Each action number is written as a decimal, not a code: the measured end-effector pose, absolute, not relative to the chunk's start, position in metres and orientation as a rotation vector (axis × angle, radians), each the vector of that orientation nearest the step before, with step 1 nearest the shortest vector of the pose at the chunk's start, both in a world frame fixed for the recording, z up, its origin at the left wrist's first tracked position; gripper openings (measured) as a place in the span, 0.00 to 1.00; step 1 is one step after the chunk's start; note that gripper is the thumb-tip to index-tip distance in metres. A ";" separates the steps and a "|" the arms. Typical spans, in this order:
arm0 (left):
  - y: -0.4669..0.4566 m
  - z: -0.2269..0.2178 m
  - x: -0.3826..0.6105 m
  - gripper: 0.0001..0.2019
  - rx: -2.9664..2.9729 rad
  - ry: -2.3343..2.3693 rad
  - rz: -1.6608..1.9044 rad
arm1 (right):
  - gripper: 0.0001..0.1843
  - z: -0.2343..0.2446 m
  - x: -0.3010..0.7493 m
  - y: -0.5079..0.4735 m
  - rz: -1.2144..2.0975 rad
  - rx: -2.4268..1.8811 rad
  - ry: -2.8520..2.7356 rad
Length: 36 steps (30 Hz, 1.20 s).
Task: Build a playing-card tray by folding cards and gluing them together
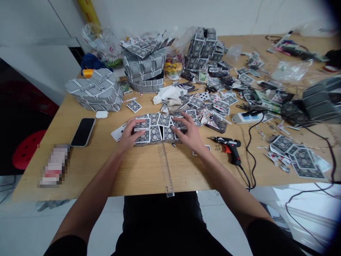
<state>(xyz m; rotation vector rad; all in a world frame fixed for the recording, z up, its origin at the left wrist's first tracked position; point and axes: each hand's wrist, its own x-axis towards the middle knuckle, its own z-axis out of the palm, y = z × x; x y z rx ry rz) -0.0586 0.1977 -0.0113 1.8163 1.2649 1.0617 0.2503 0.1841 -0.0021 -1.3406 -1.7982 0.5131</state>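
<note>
Grip: both open, fingers spread. Left hand [129, 135] lies over the left end of the card panel [154, 134], thumb apart from fingers; right hand [189, 133] likewise at the right end. Panel rests on the bench [141, 170], between the hands; placing them at opposite ends probably steadies it around the dark gap near its middle. Clear ruler [167, 170] meets the front edge; whether it runs beneath, cannot tell. Glue gun [232, 146] lies to the right, handle toward the near edge, seemingly for easy reach.
</note>
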 end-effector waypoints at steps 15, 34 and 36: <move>0.215 0.016 -0.070 0.25 2.049 1.358 0.841 | 0.46 0.027 0.267 0.201 0.447 -1.261 -2.274; 0.203 0.045 -0.042 0.50 2.539 1.222 0.212 | 0.49 0.031 0.267 0.213 0.455 -0.990 -2.631; 0.203 0.051 -0.042 0.50 2.549 1.223 0.178 | 0.47 0.033 0.266 0.212 0.456 -0.996 -2.643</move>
